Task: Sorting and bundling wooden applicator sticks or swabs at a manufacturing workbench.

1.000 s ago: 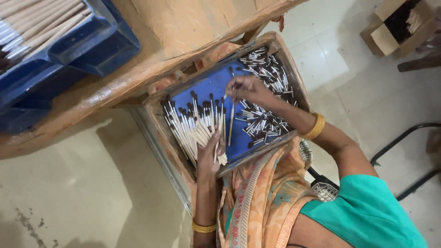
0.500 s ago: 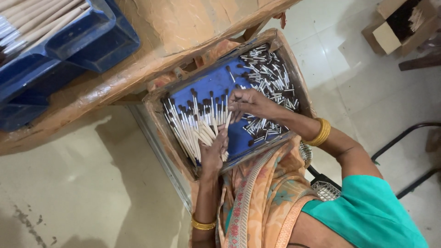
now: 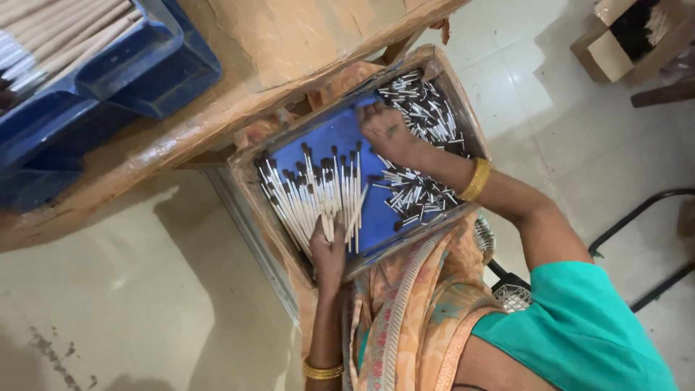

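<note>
A shallow wooden tray (image 3: 255, 190) with a blue floor lies on my lap. At its left, white sticks with dark tips (image 3: 311, 192) lie side by side in a row. My left hand (image 3: 329, 252) rests on the near ends of this row, fingers closed over a few sticks. A loose heap of the same sticks (image 3: 423, 116) fills the tray's right side. My right hand (image 3: 387, 132), a gold bangle on its wrist, lies fingers-down on the far edge of that heap. Whether it holds a stick is hidden.
A worn wooden table (image 3: 289, 51) stands just beyond the tray, with blue plastic crates (image 3: 137, 80) of long pale sticks on it. A cardboard box (image 3: 615, 43) sits on the tiled floor at far right. A dark metal chair frame (image 3: 651, 217) is at right.
My right hand has moved from the row of aligned sticks over to the far side of the loose heap. My left hand has stayed on the row's near ends.
</note>
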